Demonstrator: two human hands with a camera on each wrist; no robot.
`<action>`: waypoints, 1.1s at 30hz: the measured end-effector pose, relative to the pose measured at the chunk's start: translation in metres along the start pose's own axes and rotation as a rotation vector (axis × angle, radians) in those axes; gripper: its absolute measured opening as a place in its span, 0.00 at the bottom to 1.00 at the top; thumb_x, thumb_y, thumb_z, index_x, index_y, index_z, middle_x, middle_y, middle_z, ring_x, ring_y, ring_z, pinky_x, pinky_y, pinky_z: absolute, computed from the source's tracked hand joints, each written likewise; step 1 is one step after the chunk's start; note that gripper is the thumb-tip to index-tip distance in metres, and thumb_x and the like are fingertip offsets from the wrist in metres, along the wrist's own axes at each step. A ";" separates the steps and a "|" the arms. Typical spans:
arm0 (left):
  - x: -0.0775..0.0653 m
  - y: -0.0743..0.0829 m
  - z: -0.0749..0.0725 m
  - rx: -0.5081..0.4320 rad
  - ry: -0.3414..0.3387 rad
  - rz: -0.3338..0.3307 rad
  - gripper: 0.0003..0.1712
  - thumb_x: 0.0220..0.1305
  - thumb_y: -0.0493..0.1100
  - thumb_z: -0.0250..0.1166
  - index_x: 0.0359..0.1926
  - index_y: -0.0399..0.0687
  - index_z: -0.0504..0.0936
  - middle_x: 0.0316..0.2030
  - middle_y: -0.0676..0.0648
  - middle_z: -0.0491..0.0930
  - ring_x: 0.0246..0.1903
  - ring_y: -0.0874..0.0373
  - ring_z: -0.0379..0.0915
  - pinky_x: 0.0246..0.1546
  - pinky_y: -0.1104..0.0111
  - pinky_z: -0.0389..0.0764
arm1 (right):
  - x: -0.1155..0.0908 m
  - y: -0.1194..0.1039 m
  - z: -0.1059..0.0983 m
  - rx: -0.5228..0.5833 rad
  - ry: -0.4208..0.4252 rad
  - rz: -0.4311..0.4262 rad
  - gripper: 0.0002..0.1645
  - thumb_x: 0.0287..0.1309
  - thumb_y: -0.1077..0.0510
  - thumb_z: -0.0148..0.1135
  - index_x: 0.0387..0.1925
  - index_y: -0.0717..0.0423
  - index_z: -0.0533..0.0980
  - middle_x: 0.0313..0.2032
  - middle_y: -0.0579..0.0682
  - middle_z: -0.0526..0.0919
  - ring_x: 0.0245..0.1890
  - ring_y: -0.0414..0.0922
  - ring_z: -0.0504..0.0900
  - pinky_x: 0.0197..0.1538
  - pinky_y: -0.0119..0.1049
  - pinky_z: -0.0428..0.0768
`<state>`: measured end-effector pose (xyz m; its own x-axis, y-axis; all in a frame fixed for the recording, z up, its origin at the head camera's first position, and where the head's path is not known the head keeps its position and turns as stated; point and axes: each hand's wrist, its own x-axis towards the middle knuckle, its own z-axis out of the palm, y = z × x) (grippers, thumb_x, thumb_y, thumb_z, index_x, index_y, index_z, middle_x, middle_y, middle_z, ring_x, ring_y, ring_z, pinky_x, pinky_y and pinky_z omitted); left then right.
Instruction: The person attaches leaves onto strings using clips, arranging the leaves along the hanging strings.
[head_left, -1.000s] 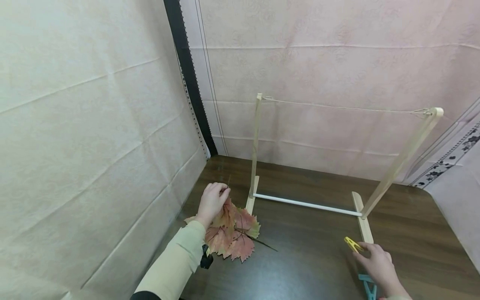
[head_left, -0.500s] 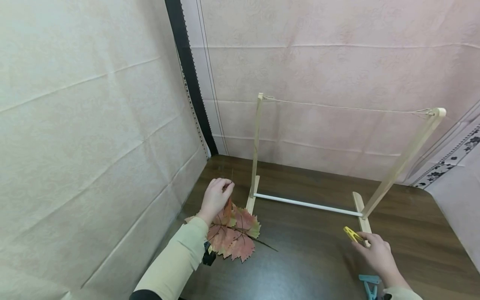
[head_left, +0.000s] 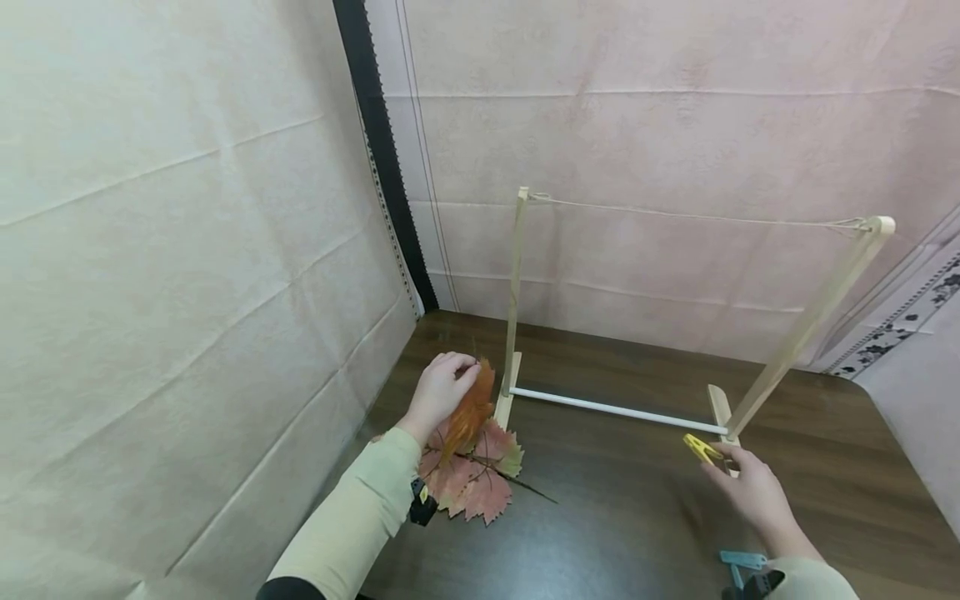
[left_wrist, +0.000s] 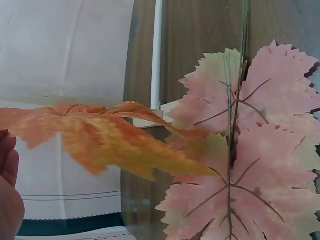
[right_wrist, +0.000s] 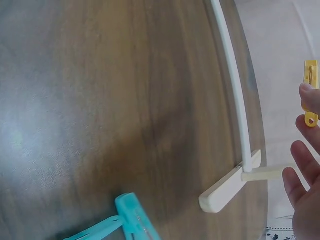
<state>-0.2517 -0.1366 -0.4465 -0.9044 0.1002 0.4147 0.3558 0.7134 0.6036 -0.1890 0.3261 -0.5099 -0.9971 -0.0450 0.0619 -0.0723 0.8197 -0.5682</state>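
Note:
My left hand [head_left: 444, 388] pinches an orange artificial maple leaf [head_left: 471, 408] near its stem and holds it raised. Below it, pink and green artificial leaves [head_left: 472, 487] lie stacked on the table, their dark stems pointing right. In the left wrist view the orange leaf [left_wrist: 115, 135] hangs partly over the pink pile [left_wrist: 265, 180]. My right hand [head_left: 753, 490] pinches a yellow clothespin [head_left: 701, 448] between thumb and fingers, in front of the rack's right foot. The right wrist view shows the yellow clothespin [right_wrist: 310, 95] at its right edge, the other fingers spread loosely.
A wooden rack has a left post [head_left: 514, 292], a right post [head_left: 810, 333], a string [head_left: 675, 214] between their tops and a white rod [head_left: 615, 408] low down. Turquoise clothespins [right_wrist: 135, 217] lie on the table near my right wrist. Cloth walls [head_left: 225, 250] enclose the table.
My left hand has moved right and slightly up, lifting the orange leaf away from the pink pile. The right hand has moved forward with the yellow clothespin, away from the turquoise ones.

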 end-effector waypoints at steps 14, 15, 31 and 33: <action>0.008 0.016 -0.004 -0.020 -0.051 -0.017 0.08 0.64 0.43 0.60 0.39 0.47 0.83 0.39 0.51 0.81 0.44 0.55 0.74 0.47 0.61 0.74 | 0.008 -0.014 -0.009 0.047 0.025 0.007 0.33 0.63 0.45 0.56 0.57 0.69 0.68 0.50 0.72 0.72 0.46 0.66 0.75 0.37 0.53 0.76; 0.008 0.017 -0.005 -0.020 -0.051 -0.017 0.08 0.64 0.43 0.60 0.38 0.47 0.83 0.39 0.51 0.81 0.44 0.54 0.74 0.47 0.61 0.74 | 0.008 -0.015 -0.010 0.058 0.025 0.019 0.34 0.63 0.45 0.56 0.58 0.69 0.67 0.50 0.72 0.72 0.46 0.66 0.75 0.35 0.50 0.77; 0.023 0.042 -0.006 -0.088 -0.084 -0.024 0.09 0.65 0.44 0.59 0.41 0.47 0.82 0.41 0.51 0.81 0.45 0.56 0.73 0.47 0.61 0.74 | 0.020 -0.045 -0.022 0.115 0.136 -0.001 0.32 0.64 0.47 0.54 0.59 0.68 0.67 0.47 0.69 0.74 0.44 0.65 0.77 0.40 0.56 0.76; 0.024 0.045 -0.007 -0.091 -0.087 -0.022 0.09 0.66 0.45 0.59 0.40 0.47 0.82 0.41 0.51 0.81 0.45 0.56 0.73 0.47 0.62 0.74 | 0.021 -0.050 -0.025 0.130 0.140 0.001 0.33 0.65 0.47 0.54 0.61 0.67 0.66 0.48 0.69 0.74 0.45 0.64 0.76 0.40 0.55 0.77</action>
<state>-0.2560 -0.1069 -0.4043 -0.9280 0.1478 0.3420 0.3517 0.6503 0.6733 -0.2058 0.2984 -0.4593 -0.9846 0.0424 0.1696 -0.0834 0.7385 -0.6691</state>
